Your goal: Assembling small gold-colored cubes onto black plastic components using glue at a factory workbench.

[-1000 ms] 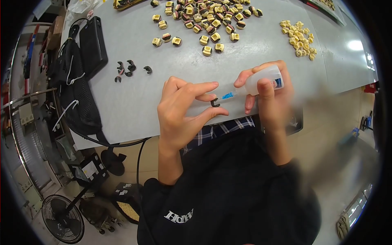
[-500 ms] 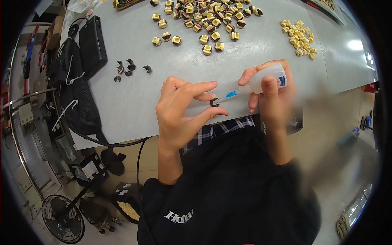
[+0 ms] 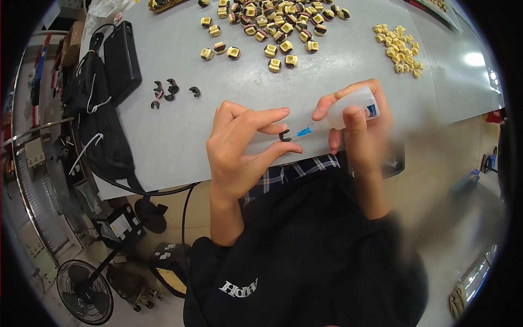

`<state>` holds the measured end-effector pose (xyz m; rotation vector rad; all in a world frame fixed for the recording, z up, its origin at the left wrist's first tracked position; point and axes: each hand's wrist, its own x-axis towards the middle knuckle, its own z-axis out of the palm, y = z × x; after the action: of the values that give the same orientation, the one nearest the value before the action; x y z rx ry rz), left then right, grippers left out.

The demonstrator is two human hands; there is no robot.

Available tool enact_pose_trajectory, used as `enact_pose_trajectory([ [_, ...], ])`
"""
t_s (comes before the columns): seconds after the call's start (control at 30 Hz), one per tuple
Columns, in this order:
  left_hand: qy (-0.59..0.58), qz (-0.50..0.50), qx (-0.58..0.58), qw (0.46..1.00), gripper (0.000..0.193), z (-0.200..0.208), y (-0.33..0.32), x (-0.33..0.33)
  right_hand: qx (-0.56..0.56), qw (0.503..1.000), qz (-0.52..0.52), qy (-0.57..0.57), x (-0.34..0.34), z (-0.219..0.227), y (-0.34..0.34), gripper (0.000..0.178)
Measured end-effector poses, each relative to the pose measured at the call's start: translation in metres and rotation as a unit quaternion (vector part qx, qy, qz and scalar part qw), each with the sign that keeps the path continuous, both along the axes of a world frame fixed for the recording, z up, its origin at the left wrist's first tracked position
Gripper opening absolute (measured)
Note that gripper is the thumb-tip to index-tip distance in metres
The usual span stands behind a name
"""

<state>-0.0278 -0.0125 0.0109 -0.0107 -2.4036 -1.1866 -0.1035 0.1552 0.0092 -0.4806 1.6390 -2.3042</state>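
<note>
Between the thumb and fingers of my left hand (image 3: 234, 144) is a small black C-shaped piece (image 3: 283, 136), pinched with its gap toward the right. My right hand (image 3: 364, 128) is wrapped round a translucent squeeze bottle (image 3: 348, 107) tipped to the left. From the bottle a blue needle tip (image 3: 303, 132) points down-left, its thin end at the lower part of the C-shaped piece. Whether any liquid comes out is too small to see. Several more black C-shaped pieces (image 3: 170, 90) lie on the grey table left of my hands.
Many cream-and-black assembled pieces (image 3: 286, 28) are spread at the far middle of the table (image 3: 332, 71). A heap of cream pieces (image 3: 399, 50) lies at the far right. A black power bank (image 3: 122, 60) and a black mesh pouch (image 3: 111, 136) with cables occupy the left edge.
The bottle and its needle tip have shifted slightly left and down, the tip now lower on the C-shaped piece. My left hand keeps its pinch, almost still.
</note>
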Motion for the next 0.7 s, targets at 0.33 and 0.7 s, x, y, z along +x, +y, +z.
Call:
enact_pose_trajectory([
  [0.33, -0.004, 0.02, 0.028, 0.999, 0.05, 0.006, 0.008, 0.005, 0.019, 0.997, -0.077, 0.009, -0.004, -0.009, 0.019, 0.043],
  [0.7, 0.015, 0.006, 0.062, 0.998, 0.057, 0.006, 0.006, 0.021, 0.16, 0.958, -0.139, 0.192, -0.014, 0.005, 0.04, 0.031],
])
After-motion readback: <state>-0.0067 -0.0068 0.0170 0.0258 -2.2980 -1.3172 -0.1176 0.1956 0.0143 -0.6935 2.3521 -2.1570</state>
